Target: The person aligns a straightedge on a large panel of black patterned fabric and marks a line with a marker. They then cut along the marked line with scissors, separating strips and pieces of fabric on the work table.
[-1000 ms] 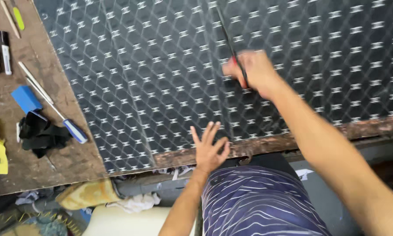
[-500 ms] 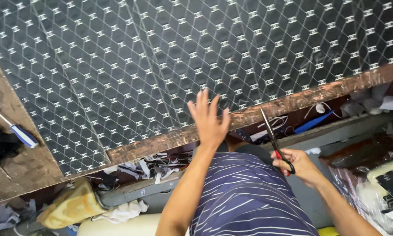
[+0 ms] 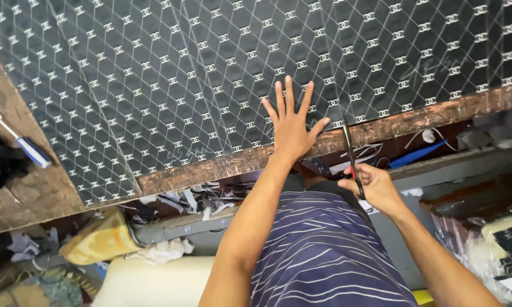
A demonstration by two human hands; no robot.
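while left hand lies splayed flat on quilted sheet, right hand grips scissors.

The quilted sheet is dark synthetic leather with a low sheen, stitched in pale hexagons. Below the quilted sheet, the table edge is bare wood, rough and scuffed. Right of that edge, the scissors have dark metal blades. The shirt is striped matt cloth.
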